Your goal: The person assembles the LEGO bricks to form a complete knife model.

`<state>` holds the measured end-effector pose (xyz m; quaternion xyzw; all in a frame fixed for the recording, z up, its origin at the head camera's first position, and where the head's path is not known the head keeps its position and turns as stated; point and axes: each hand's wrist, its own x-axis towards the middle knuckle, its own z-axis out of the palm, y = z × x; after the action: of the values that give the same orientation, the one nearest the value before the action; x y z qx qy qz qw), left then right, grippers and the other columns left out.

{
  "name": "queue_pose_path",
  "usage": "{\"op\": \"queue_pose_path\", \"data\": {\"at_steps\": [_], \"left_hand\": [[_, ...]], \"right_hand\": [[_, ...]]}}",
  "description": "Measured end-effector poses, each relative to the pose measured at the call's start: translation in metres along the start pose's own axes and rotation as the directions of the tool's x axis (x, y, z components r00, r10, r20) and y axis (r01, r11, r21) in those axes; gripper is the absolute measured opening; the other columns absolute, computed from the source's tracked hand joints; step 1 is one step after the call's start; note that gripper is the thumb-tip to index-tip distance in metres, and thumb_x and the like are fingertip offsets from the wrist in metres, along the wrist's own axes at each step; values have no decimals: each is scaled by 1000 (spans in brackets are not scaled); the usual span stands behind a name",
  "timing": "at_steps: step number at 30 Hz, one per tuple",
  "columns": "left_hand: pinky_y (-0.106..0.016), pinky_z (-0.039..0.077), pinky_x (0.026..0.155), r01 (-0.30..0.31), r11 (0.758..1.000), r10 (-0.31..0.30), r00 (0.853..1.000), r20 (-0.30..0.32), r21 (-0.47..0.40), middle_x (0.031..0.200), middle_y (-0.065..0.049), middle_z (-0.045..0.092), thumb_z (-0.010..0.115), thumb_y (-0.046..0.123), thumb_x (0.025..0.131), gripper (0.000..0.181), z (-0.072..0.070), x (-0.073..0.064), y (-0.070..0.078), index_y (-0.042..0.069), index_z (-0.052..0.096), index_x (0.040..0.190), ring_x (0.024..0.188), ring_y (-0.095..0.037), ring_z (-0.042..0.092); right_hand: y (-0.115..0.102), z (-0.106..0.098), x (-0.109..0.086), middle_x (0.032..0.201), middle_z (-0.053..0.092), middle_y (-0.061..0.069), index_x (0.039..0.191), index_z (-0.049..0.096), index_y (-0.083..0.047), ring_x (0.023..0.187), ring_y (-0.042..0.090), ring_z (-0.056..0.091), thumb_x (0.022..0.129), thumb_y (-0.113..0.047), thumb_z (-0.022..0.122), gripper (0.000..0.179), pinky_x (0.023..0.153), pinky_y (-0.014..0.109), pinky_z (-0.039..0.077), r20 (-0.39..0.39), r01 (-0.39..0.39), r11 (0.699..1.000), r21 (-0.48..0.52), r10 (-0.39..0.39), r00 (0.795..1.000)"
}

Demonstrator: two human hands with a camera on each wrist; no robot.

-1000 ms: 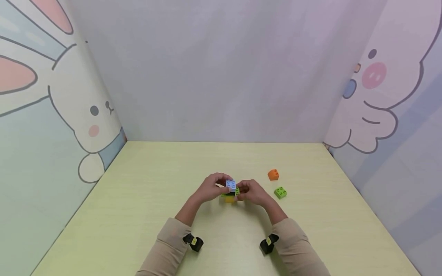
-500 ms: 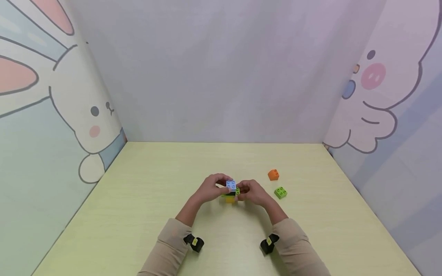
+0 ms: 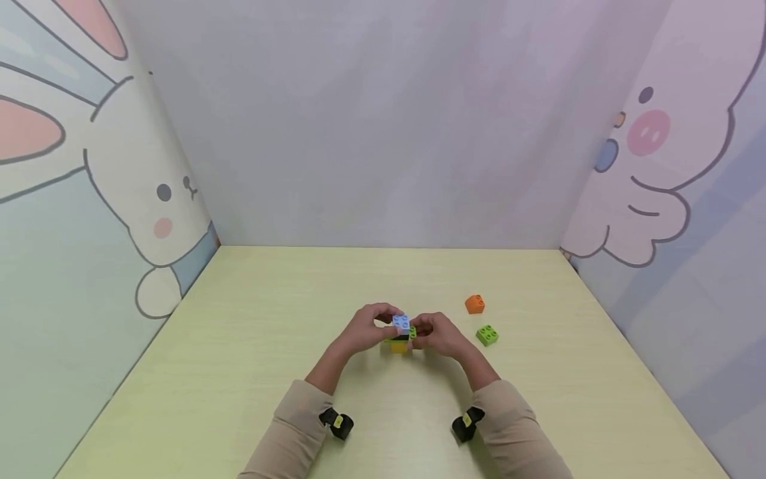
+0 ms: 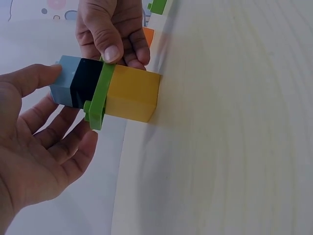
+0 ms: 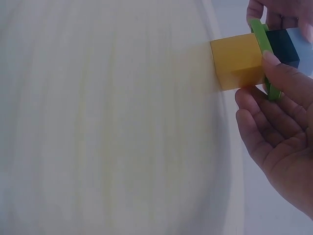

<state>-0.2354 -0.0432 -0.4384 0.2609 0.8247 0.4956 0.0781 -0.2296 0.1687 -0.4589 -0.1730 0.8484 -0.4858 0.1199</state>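
Left grip [image 3: 363, 330]: your thumb and fingers are clamped on the blue brick [image 3: 401, 323], just left of centre and below the middle of the head frame.
Right grip [image 3: 439, 334]: your thumb and fingers pinch one end of the flat green plate [image 4: 100, 93]; in the head frame this hand faces the left one from the right.
Stack: you have it between your two hands, upright, low in the centre of the head frame; blue sits on top, then the black brick [image 4: 86, 81], the green plate, and the yellow brick [image 4: 132, 93] lowest. The plate sticks out past the bricks on both sides. You cannot tell whether the yellow base touches the surface [image 3: 287, 286].
Loose bricks: right of your right hand in the head frame, an orange brick [image 3: 475, 304] with a sloped side lies above a light green brick [image 3: 487, 334], the two near each other and apart from the stack.
Sleeves: beige cuffs [image 3: 293, 426] enter from the bottom edge, a small black device [image 3: 341, 424] at each.
Walls: a rabbit drawing [image 3: 131, 176] fills the upper left.
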Motion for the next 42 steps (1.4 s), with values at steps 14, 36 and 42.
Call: {"op": "queue_pose_path", "data": {"at_steps": [14, 36, 42], "left_hand": [[-36, 46, 77, 2, 999, -2, 1000, 3, -50, 98, -1, 62, 67, 12, 85, 25, 4, 0, -3, 8, 64, 110, 91, -20, 56], [-34, 47, 79, 13, 997, -16, 999, -35, -81, 114, -1, 59, 75, 19, 80, 47, 0, -6, -10, 7, 59, 123, 100, -20, 55], [-40, 46, 84, 17, 998, -21, 998, -52, -69, 116, -6, 58, 76, 17, 79, 54, 0, -16, -11, 6, 54, 127, 105, -26, 55]], "right_hand": [[2, -2, -1, 87, 65, 1, 104, 67, -4, 77, 19, 55, 77, -13, 76, 29, 71, 32, 45, 11, 5, 1000, 11, -5, 1000], [-4, 1, -3, 110, 62, 7, 119, 60, -2, 96, 23, 60, 80, -10, 74, 42, 83, 40, 47, -40, 3, 999, -54, -5, 999], [-4, -1, -10, 111, 62, 8, 123, 59, -5, 96, 23, 60, 81, -18, 73, 46, 79, 37, 48, -50, 24, 995, -97, -29, 998]]}}
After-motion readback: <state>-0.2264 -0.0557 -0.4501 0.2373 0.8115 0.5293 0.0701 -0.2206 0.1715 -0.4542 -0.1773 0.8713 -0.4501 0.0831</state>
